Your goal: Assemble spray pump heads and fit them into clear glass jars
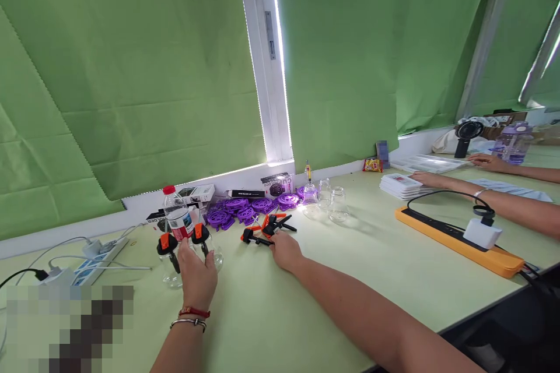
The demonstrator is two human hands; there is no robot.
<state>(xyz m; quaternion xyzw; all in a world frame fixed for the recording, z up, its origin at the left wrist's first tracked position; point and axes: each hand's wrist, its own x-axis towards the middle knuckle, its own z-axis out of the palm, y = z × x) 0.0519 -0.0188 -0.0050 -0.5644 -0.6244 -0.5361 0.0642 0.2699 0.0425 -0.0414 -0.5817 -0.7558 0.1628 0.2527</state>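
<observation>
My left hand (196, 273) rests on a clear glass jar (210, 253) that carries a black and orange clamp (200, 234). A second jar with a clamp (166, 245) stands just to its left. My right hand (285, 249) reaches to a small pile of black and orange clamps (265, 229) on the pale green table (332, 280), its fingers touching one of them. A water bottle with a red cap (177, 214) stands behind the jars.
Purple plastic wheels (245, 210) and empty glass jars (328, 201) lie near the window sill, with small boxes behind. A white power strip (94, 253) with cables is at left. An orange power strip (459, 239) lies at right, where another person's arms (503, 201) rest.
</observation>
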